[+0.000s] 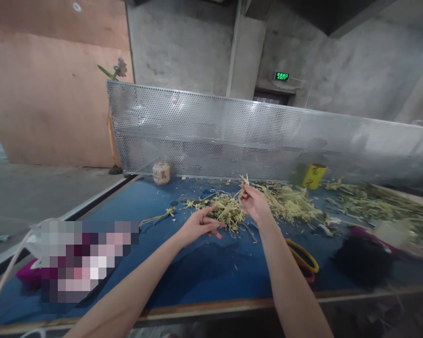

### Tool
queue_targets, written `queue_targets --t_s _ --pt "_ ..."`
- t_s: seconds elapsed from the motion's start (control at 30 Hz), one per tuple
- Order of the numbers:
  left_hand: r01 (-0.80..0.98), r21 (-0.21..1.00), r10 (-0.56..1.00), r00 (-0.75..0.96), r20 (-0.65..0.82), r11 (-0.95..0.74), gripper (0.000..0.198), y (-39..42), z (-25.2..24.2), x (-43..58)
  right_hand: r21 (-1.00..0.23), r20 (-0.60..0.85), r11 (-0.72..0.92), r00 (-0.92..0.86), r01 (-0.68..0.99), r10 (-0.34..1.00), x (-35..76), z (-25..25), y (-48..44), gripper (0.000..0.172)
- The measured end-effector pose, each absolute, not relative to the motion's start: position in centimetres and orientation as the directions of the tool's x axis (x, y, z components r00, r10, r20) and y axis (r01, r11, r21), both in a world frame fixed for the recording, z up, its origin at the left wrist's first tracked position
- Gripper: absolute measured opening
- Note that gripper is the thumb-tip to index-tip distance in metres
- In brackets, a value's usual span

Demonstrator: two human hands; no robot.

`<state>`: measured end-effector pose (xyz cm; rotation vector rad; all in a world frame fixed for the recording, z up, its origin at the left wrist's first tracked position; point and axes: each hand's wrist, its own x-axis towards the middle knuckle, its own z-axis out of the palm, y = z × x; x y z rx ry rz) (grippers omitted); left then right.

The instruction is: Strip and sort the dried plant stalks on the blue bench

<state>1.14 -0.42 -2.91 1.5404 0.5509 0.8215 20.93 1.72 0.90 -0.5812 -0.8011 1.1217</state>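
Note:
My right hand (255, 203) is closed in a pinch on a pale green, dried-looking plant sprig (245, 180), whose leafy tip sticks up above the fingers. My left hand (200, 224) is open, palm side down, with its fingers apart at the near left edge of a pile of similar plant pieces (231, 212). Whether its fingertips touch the pile I cannot tell. A larger heap of pale stalks (291, 202) lies just right of my right hand. To the left, a small thin-stemmed sprig (162, 216) rests alone on the blue table (204, 277).
A roll of whitish twine (161, 173) and a yellow tape roll (314, 176) stand near the perforated metal panel (197, 122). Scissors with yellow and red handles (305, 258) lie beside my right forearm. A dark bundle (364, 258) sits at right, a blurred-out item (91, 263) at left.

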Motion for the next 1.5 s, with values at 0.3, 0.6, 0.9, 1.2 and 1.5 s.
queue_targets --t_s 0.3,0.6,0.9,1.2,1.5 --pt "-0.353 0.932 0.767 0.575 0.285 -0.081 0.059 0.4 -3.2 0.9 -0.938 0.24 0.187 -0.156 -0.293 0.958 19.2 0.7 0.7 0.019" --pt "-0.567 0.822 0.665 0.634 0.395 0.052 0.061 0.0 -2.4 0.3 -0.961 0.229 0.19 -0.201 -0.199 0.952 18.4 0.0 1.0 0.018" --pt "-0.03 0.937 0.851 0.41 0.329 -0.348 0.048 -1.1 -2.1 1.2 -0.966 0.256 0.258 -0.188 -0.013 0.948 18.0 -1.0 1.5 0.023" --pt "0.025 0.89 0.824 0.39 0.411 -0.455 0.055 -0.8 -3.1 1.2 -0.93 0.353 0.363 -0.144 0.051 0.924 17.3 -1.3 1.3 0.024" --pt "0.08 0.895 0.839 0.394 0.375 -0.438 0.056 -1.2 -2.7 1.2 -0.935 0.281 0.251 -0.088 -0.252 0.956 16.7 -1.0 1.3 0.021"
